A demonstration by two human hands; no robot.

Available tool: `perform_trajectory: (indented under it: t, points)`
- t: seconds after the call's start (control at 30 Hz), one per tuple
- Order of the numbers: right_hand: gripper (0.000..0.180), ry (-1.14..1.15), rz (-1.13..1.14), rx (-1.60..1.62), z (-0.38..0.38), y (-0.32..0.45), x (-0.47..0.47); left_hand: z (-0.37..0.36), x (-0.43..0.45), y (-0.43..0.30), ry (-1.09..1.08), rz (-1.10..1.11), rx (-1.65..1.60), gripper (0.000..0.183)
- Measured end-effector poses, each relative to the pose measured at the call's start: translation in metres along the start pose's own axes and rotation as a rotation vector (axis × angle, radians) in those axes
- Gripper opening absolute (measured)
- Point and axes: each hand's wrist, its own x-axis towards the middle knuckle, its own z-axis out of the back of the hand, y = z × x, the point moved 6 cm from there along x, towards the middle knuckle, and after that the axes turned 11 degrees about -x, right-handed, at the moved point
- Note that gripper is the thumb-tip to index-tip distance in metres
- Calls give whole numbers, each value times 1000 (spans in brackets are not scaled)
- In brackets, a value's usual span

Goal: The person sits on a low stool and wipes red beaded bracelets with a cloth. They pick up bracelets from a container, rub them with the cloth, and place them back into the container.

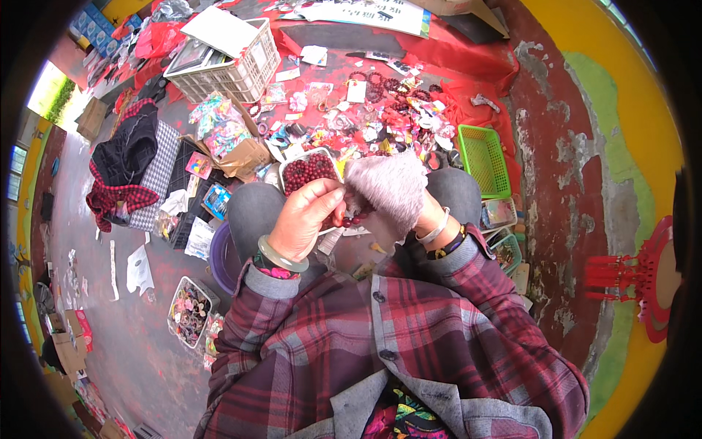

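Both hands meet above my lap. My left hand (300, 219), with a pale bangle at its wrist, pinches something small between thumb and fingers; a short red piece shows below the fingertips. My right hand (431, 215) is mostly covered by a fuzzy greyish-pink cloth (388, 189), so its fingers are hidden. A strand of dark red beads (351, 221) hangs between the hands, partly behind the cloth. Just beyond my left hand stands a white basket (282, 174) filled with dark red beads (309, 171).
Hair ornaments and bead bracelets (375, 82) lie heaped ahead. A green plastic basket (485, 159) stands at the right, a white crate (230, 74) at the upper left. Beside my left knee are a purple basin (220, 258) and a basket of hair ties (190, 313).
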Motion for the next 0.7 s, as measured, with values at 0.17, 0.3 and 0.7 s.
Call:
perform_trajectory:
  t: [0.17,0.3,0.7]
  points:
    - [11,200,60,18,-21,12,3,-1,-2,8,41,104,136,18]
    - [13,157,-63,-265,-19,0,4,-5,-1,12,42,133,-2,23]
    - [8,289,126,-274,-13,3,2,9,-1,3,5,9,118,16]
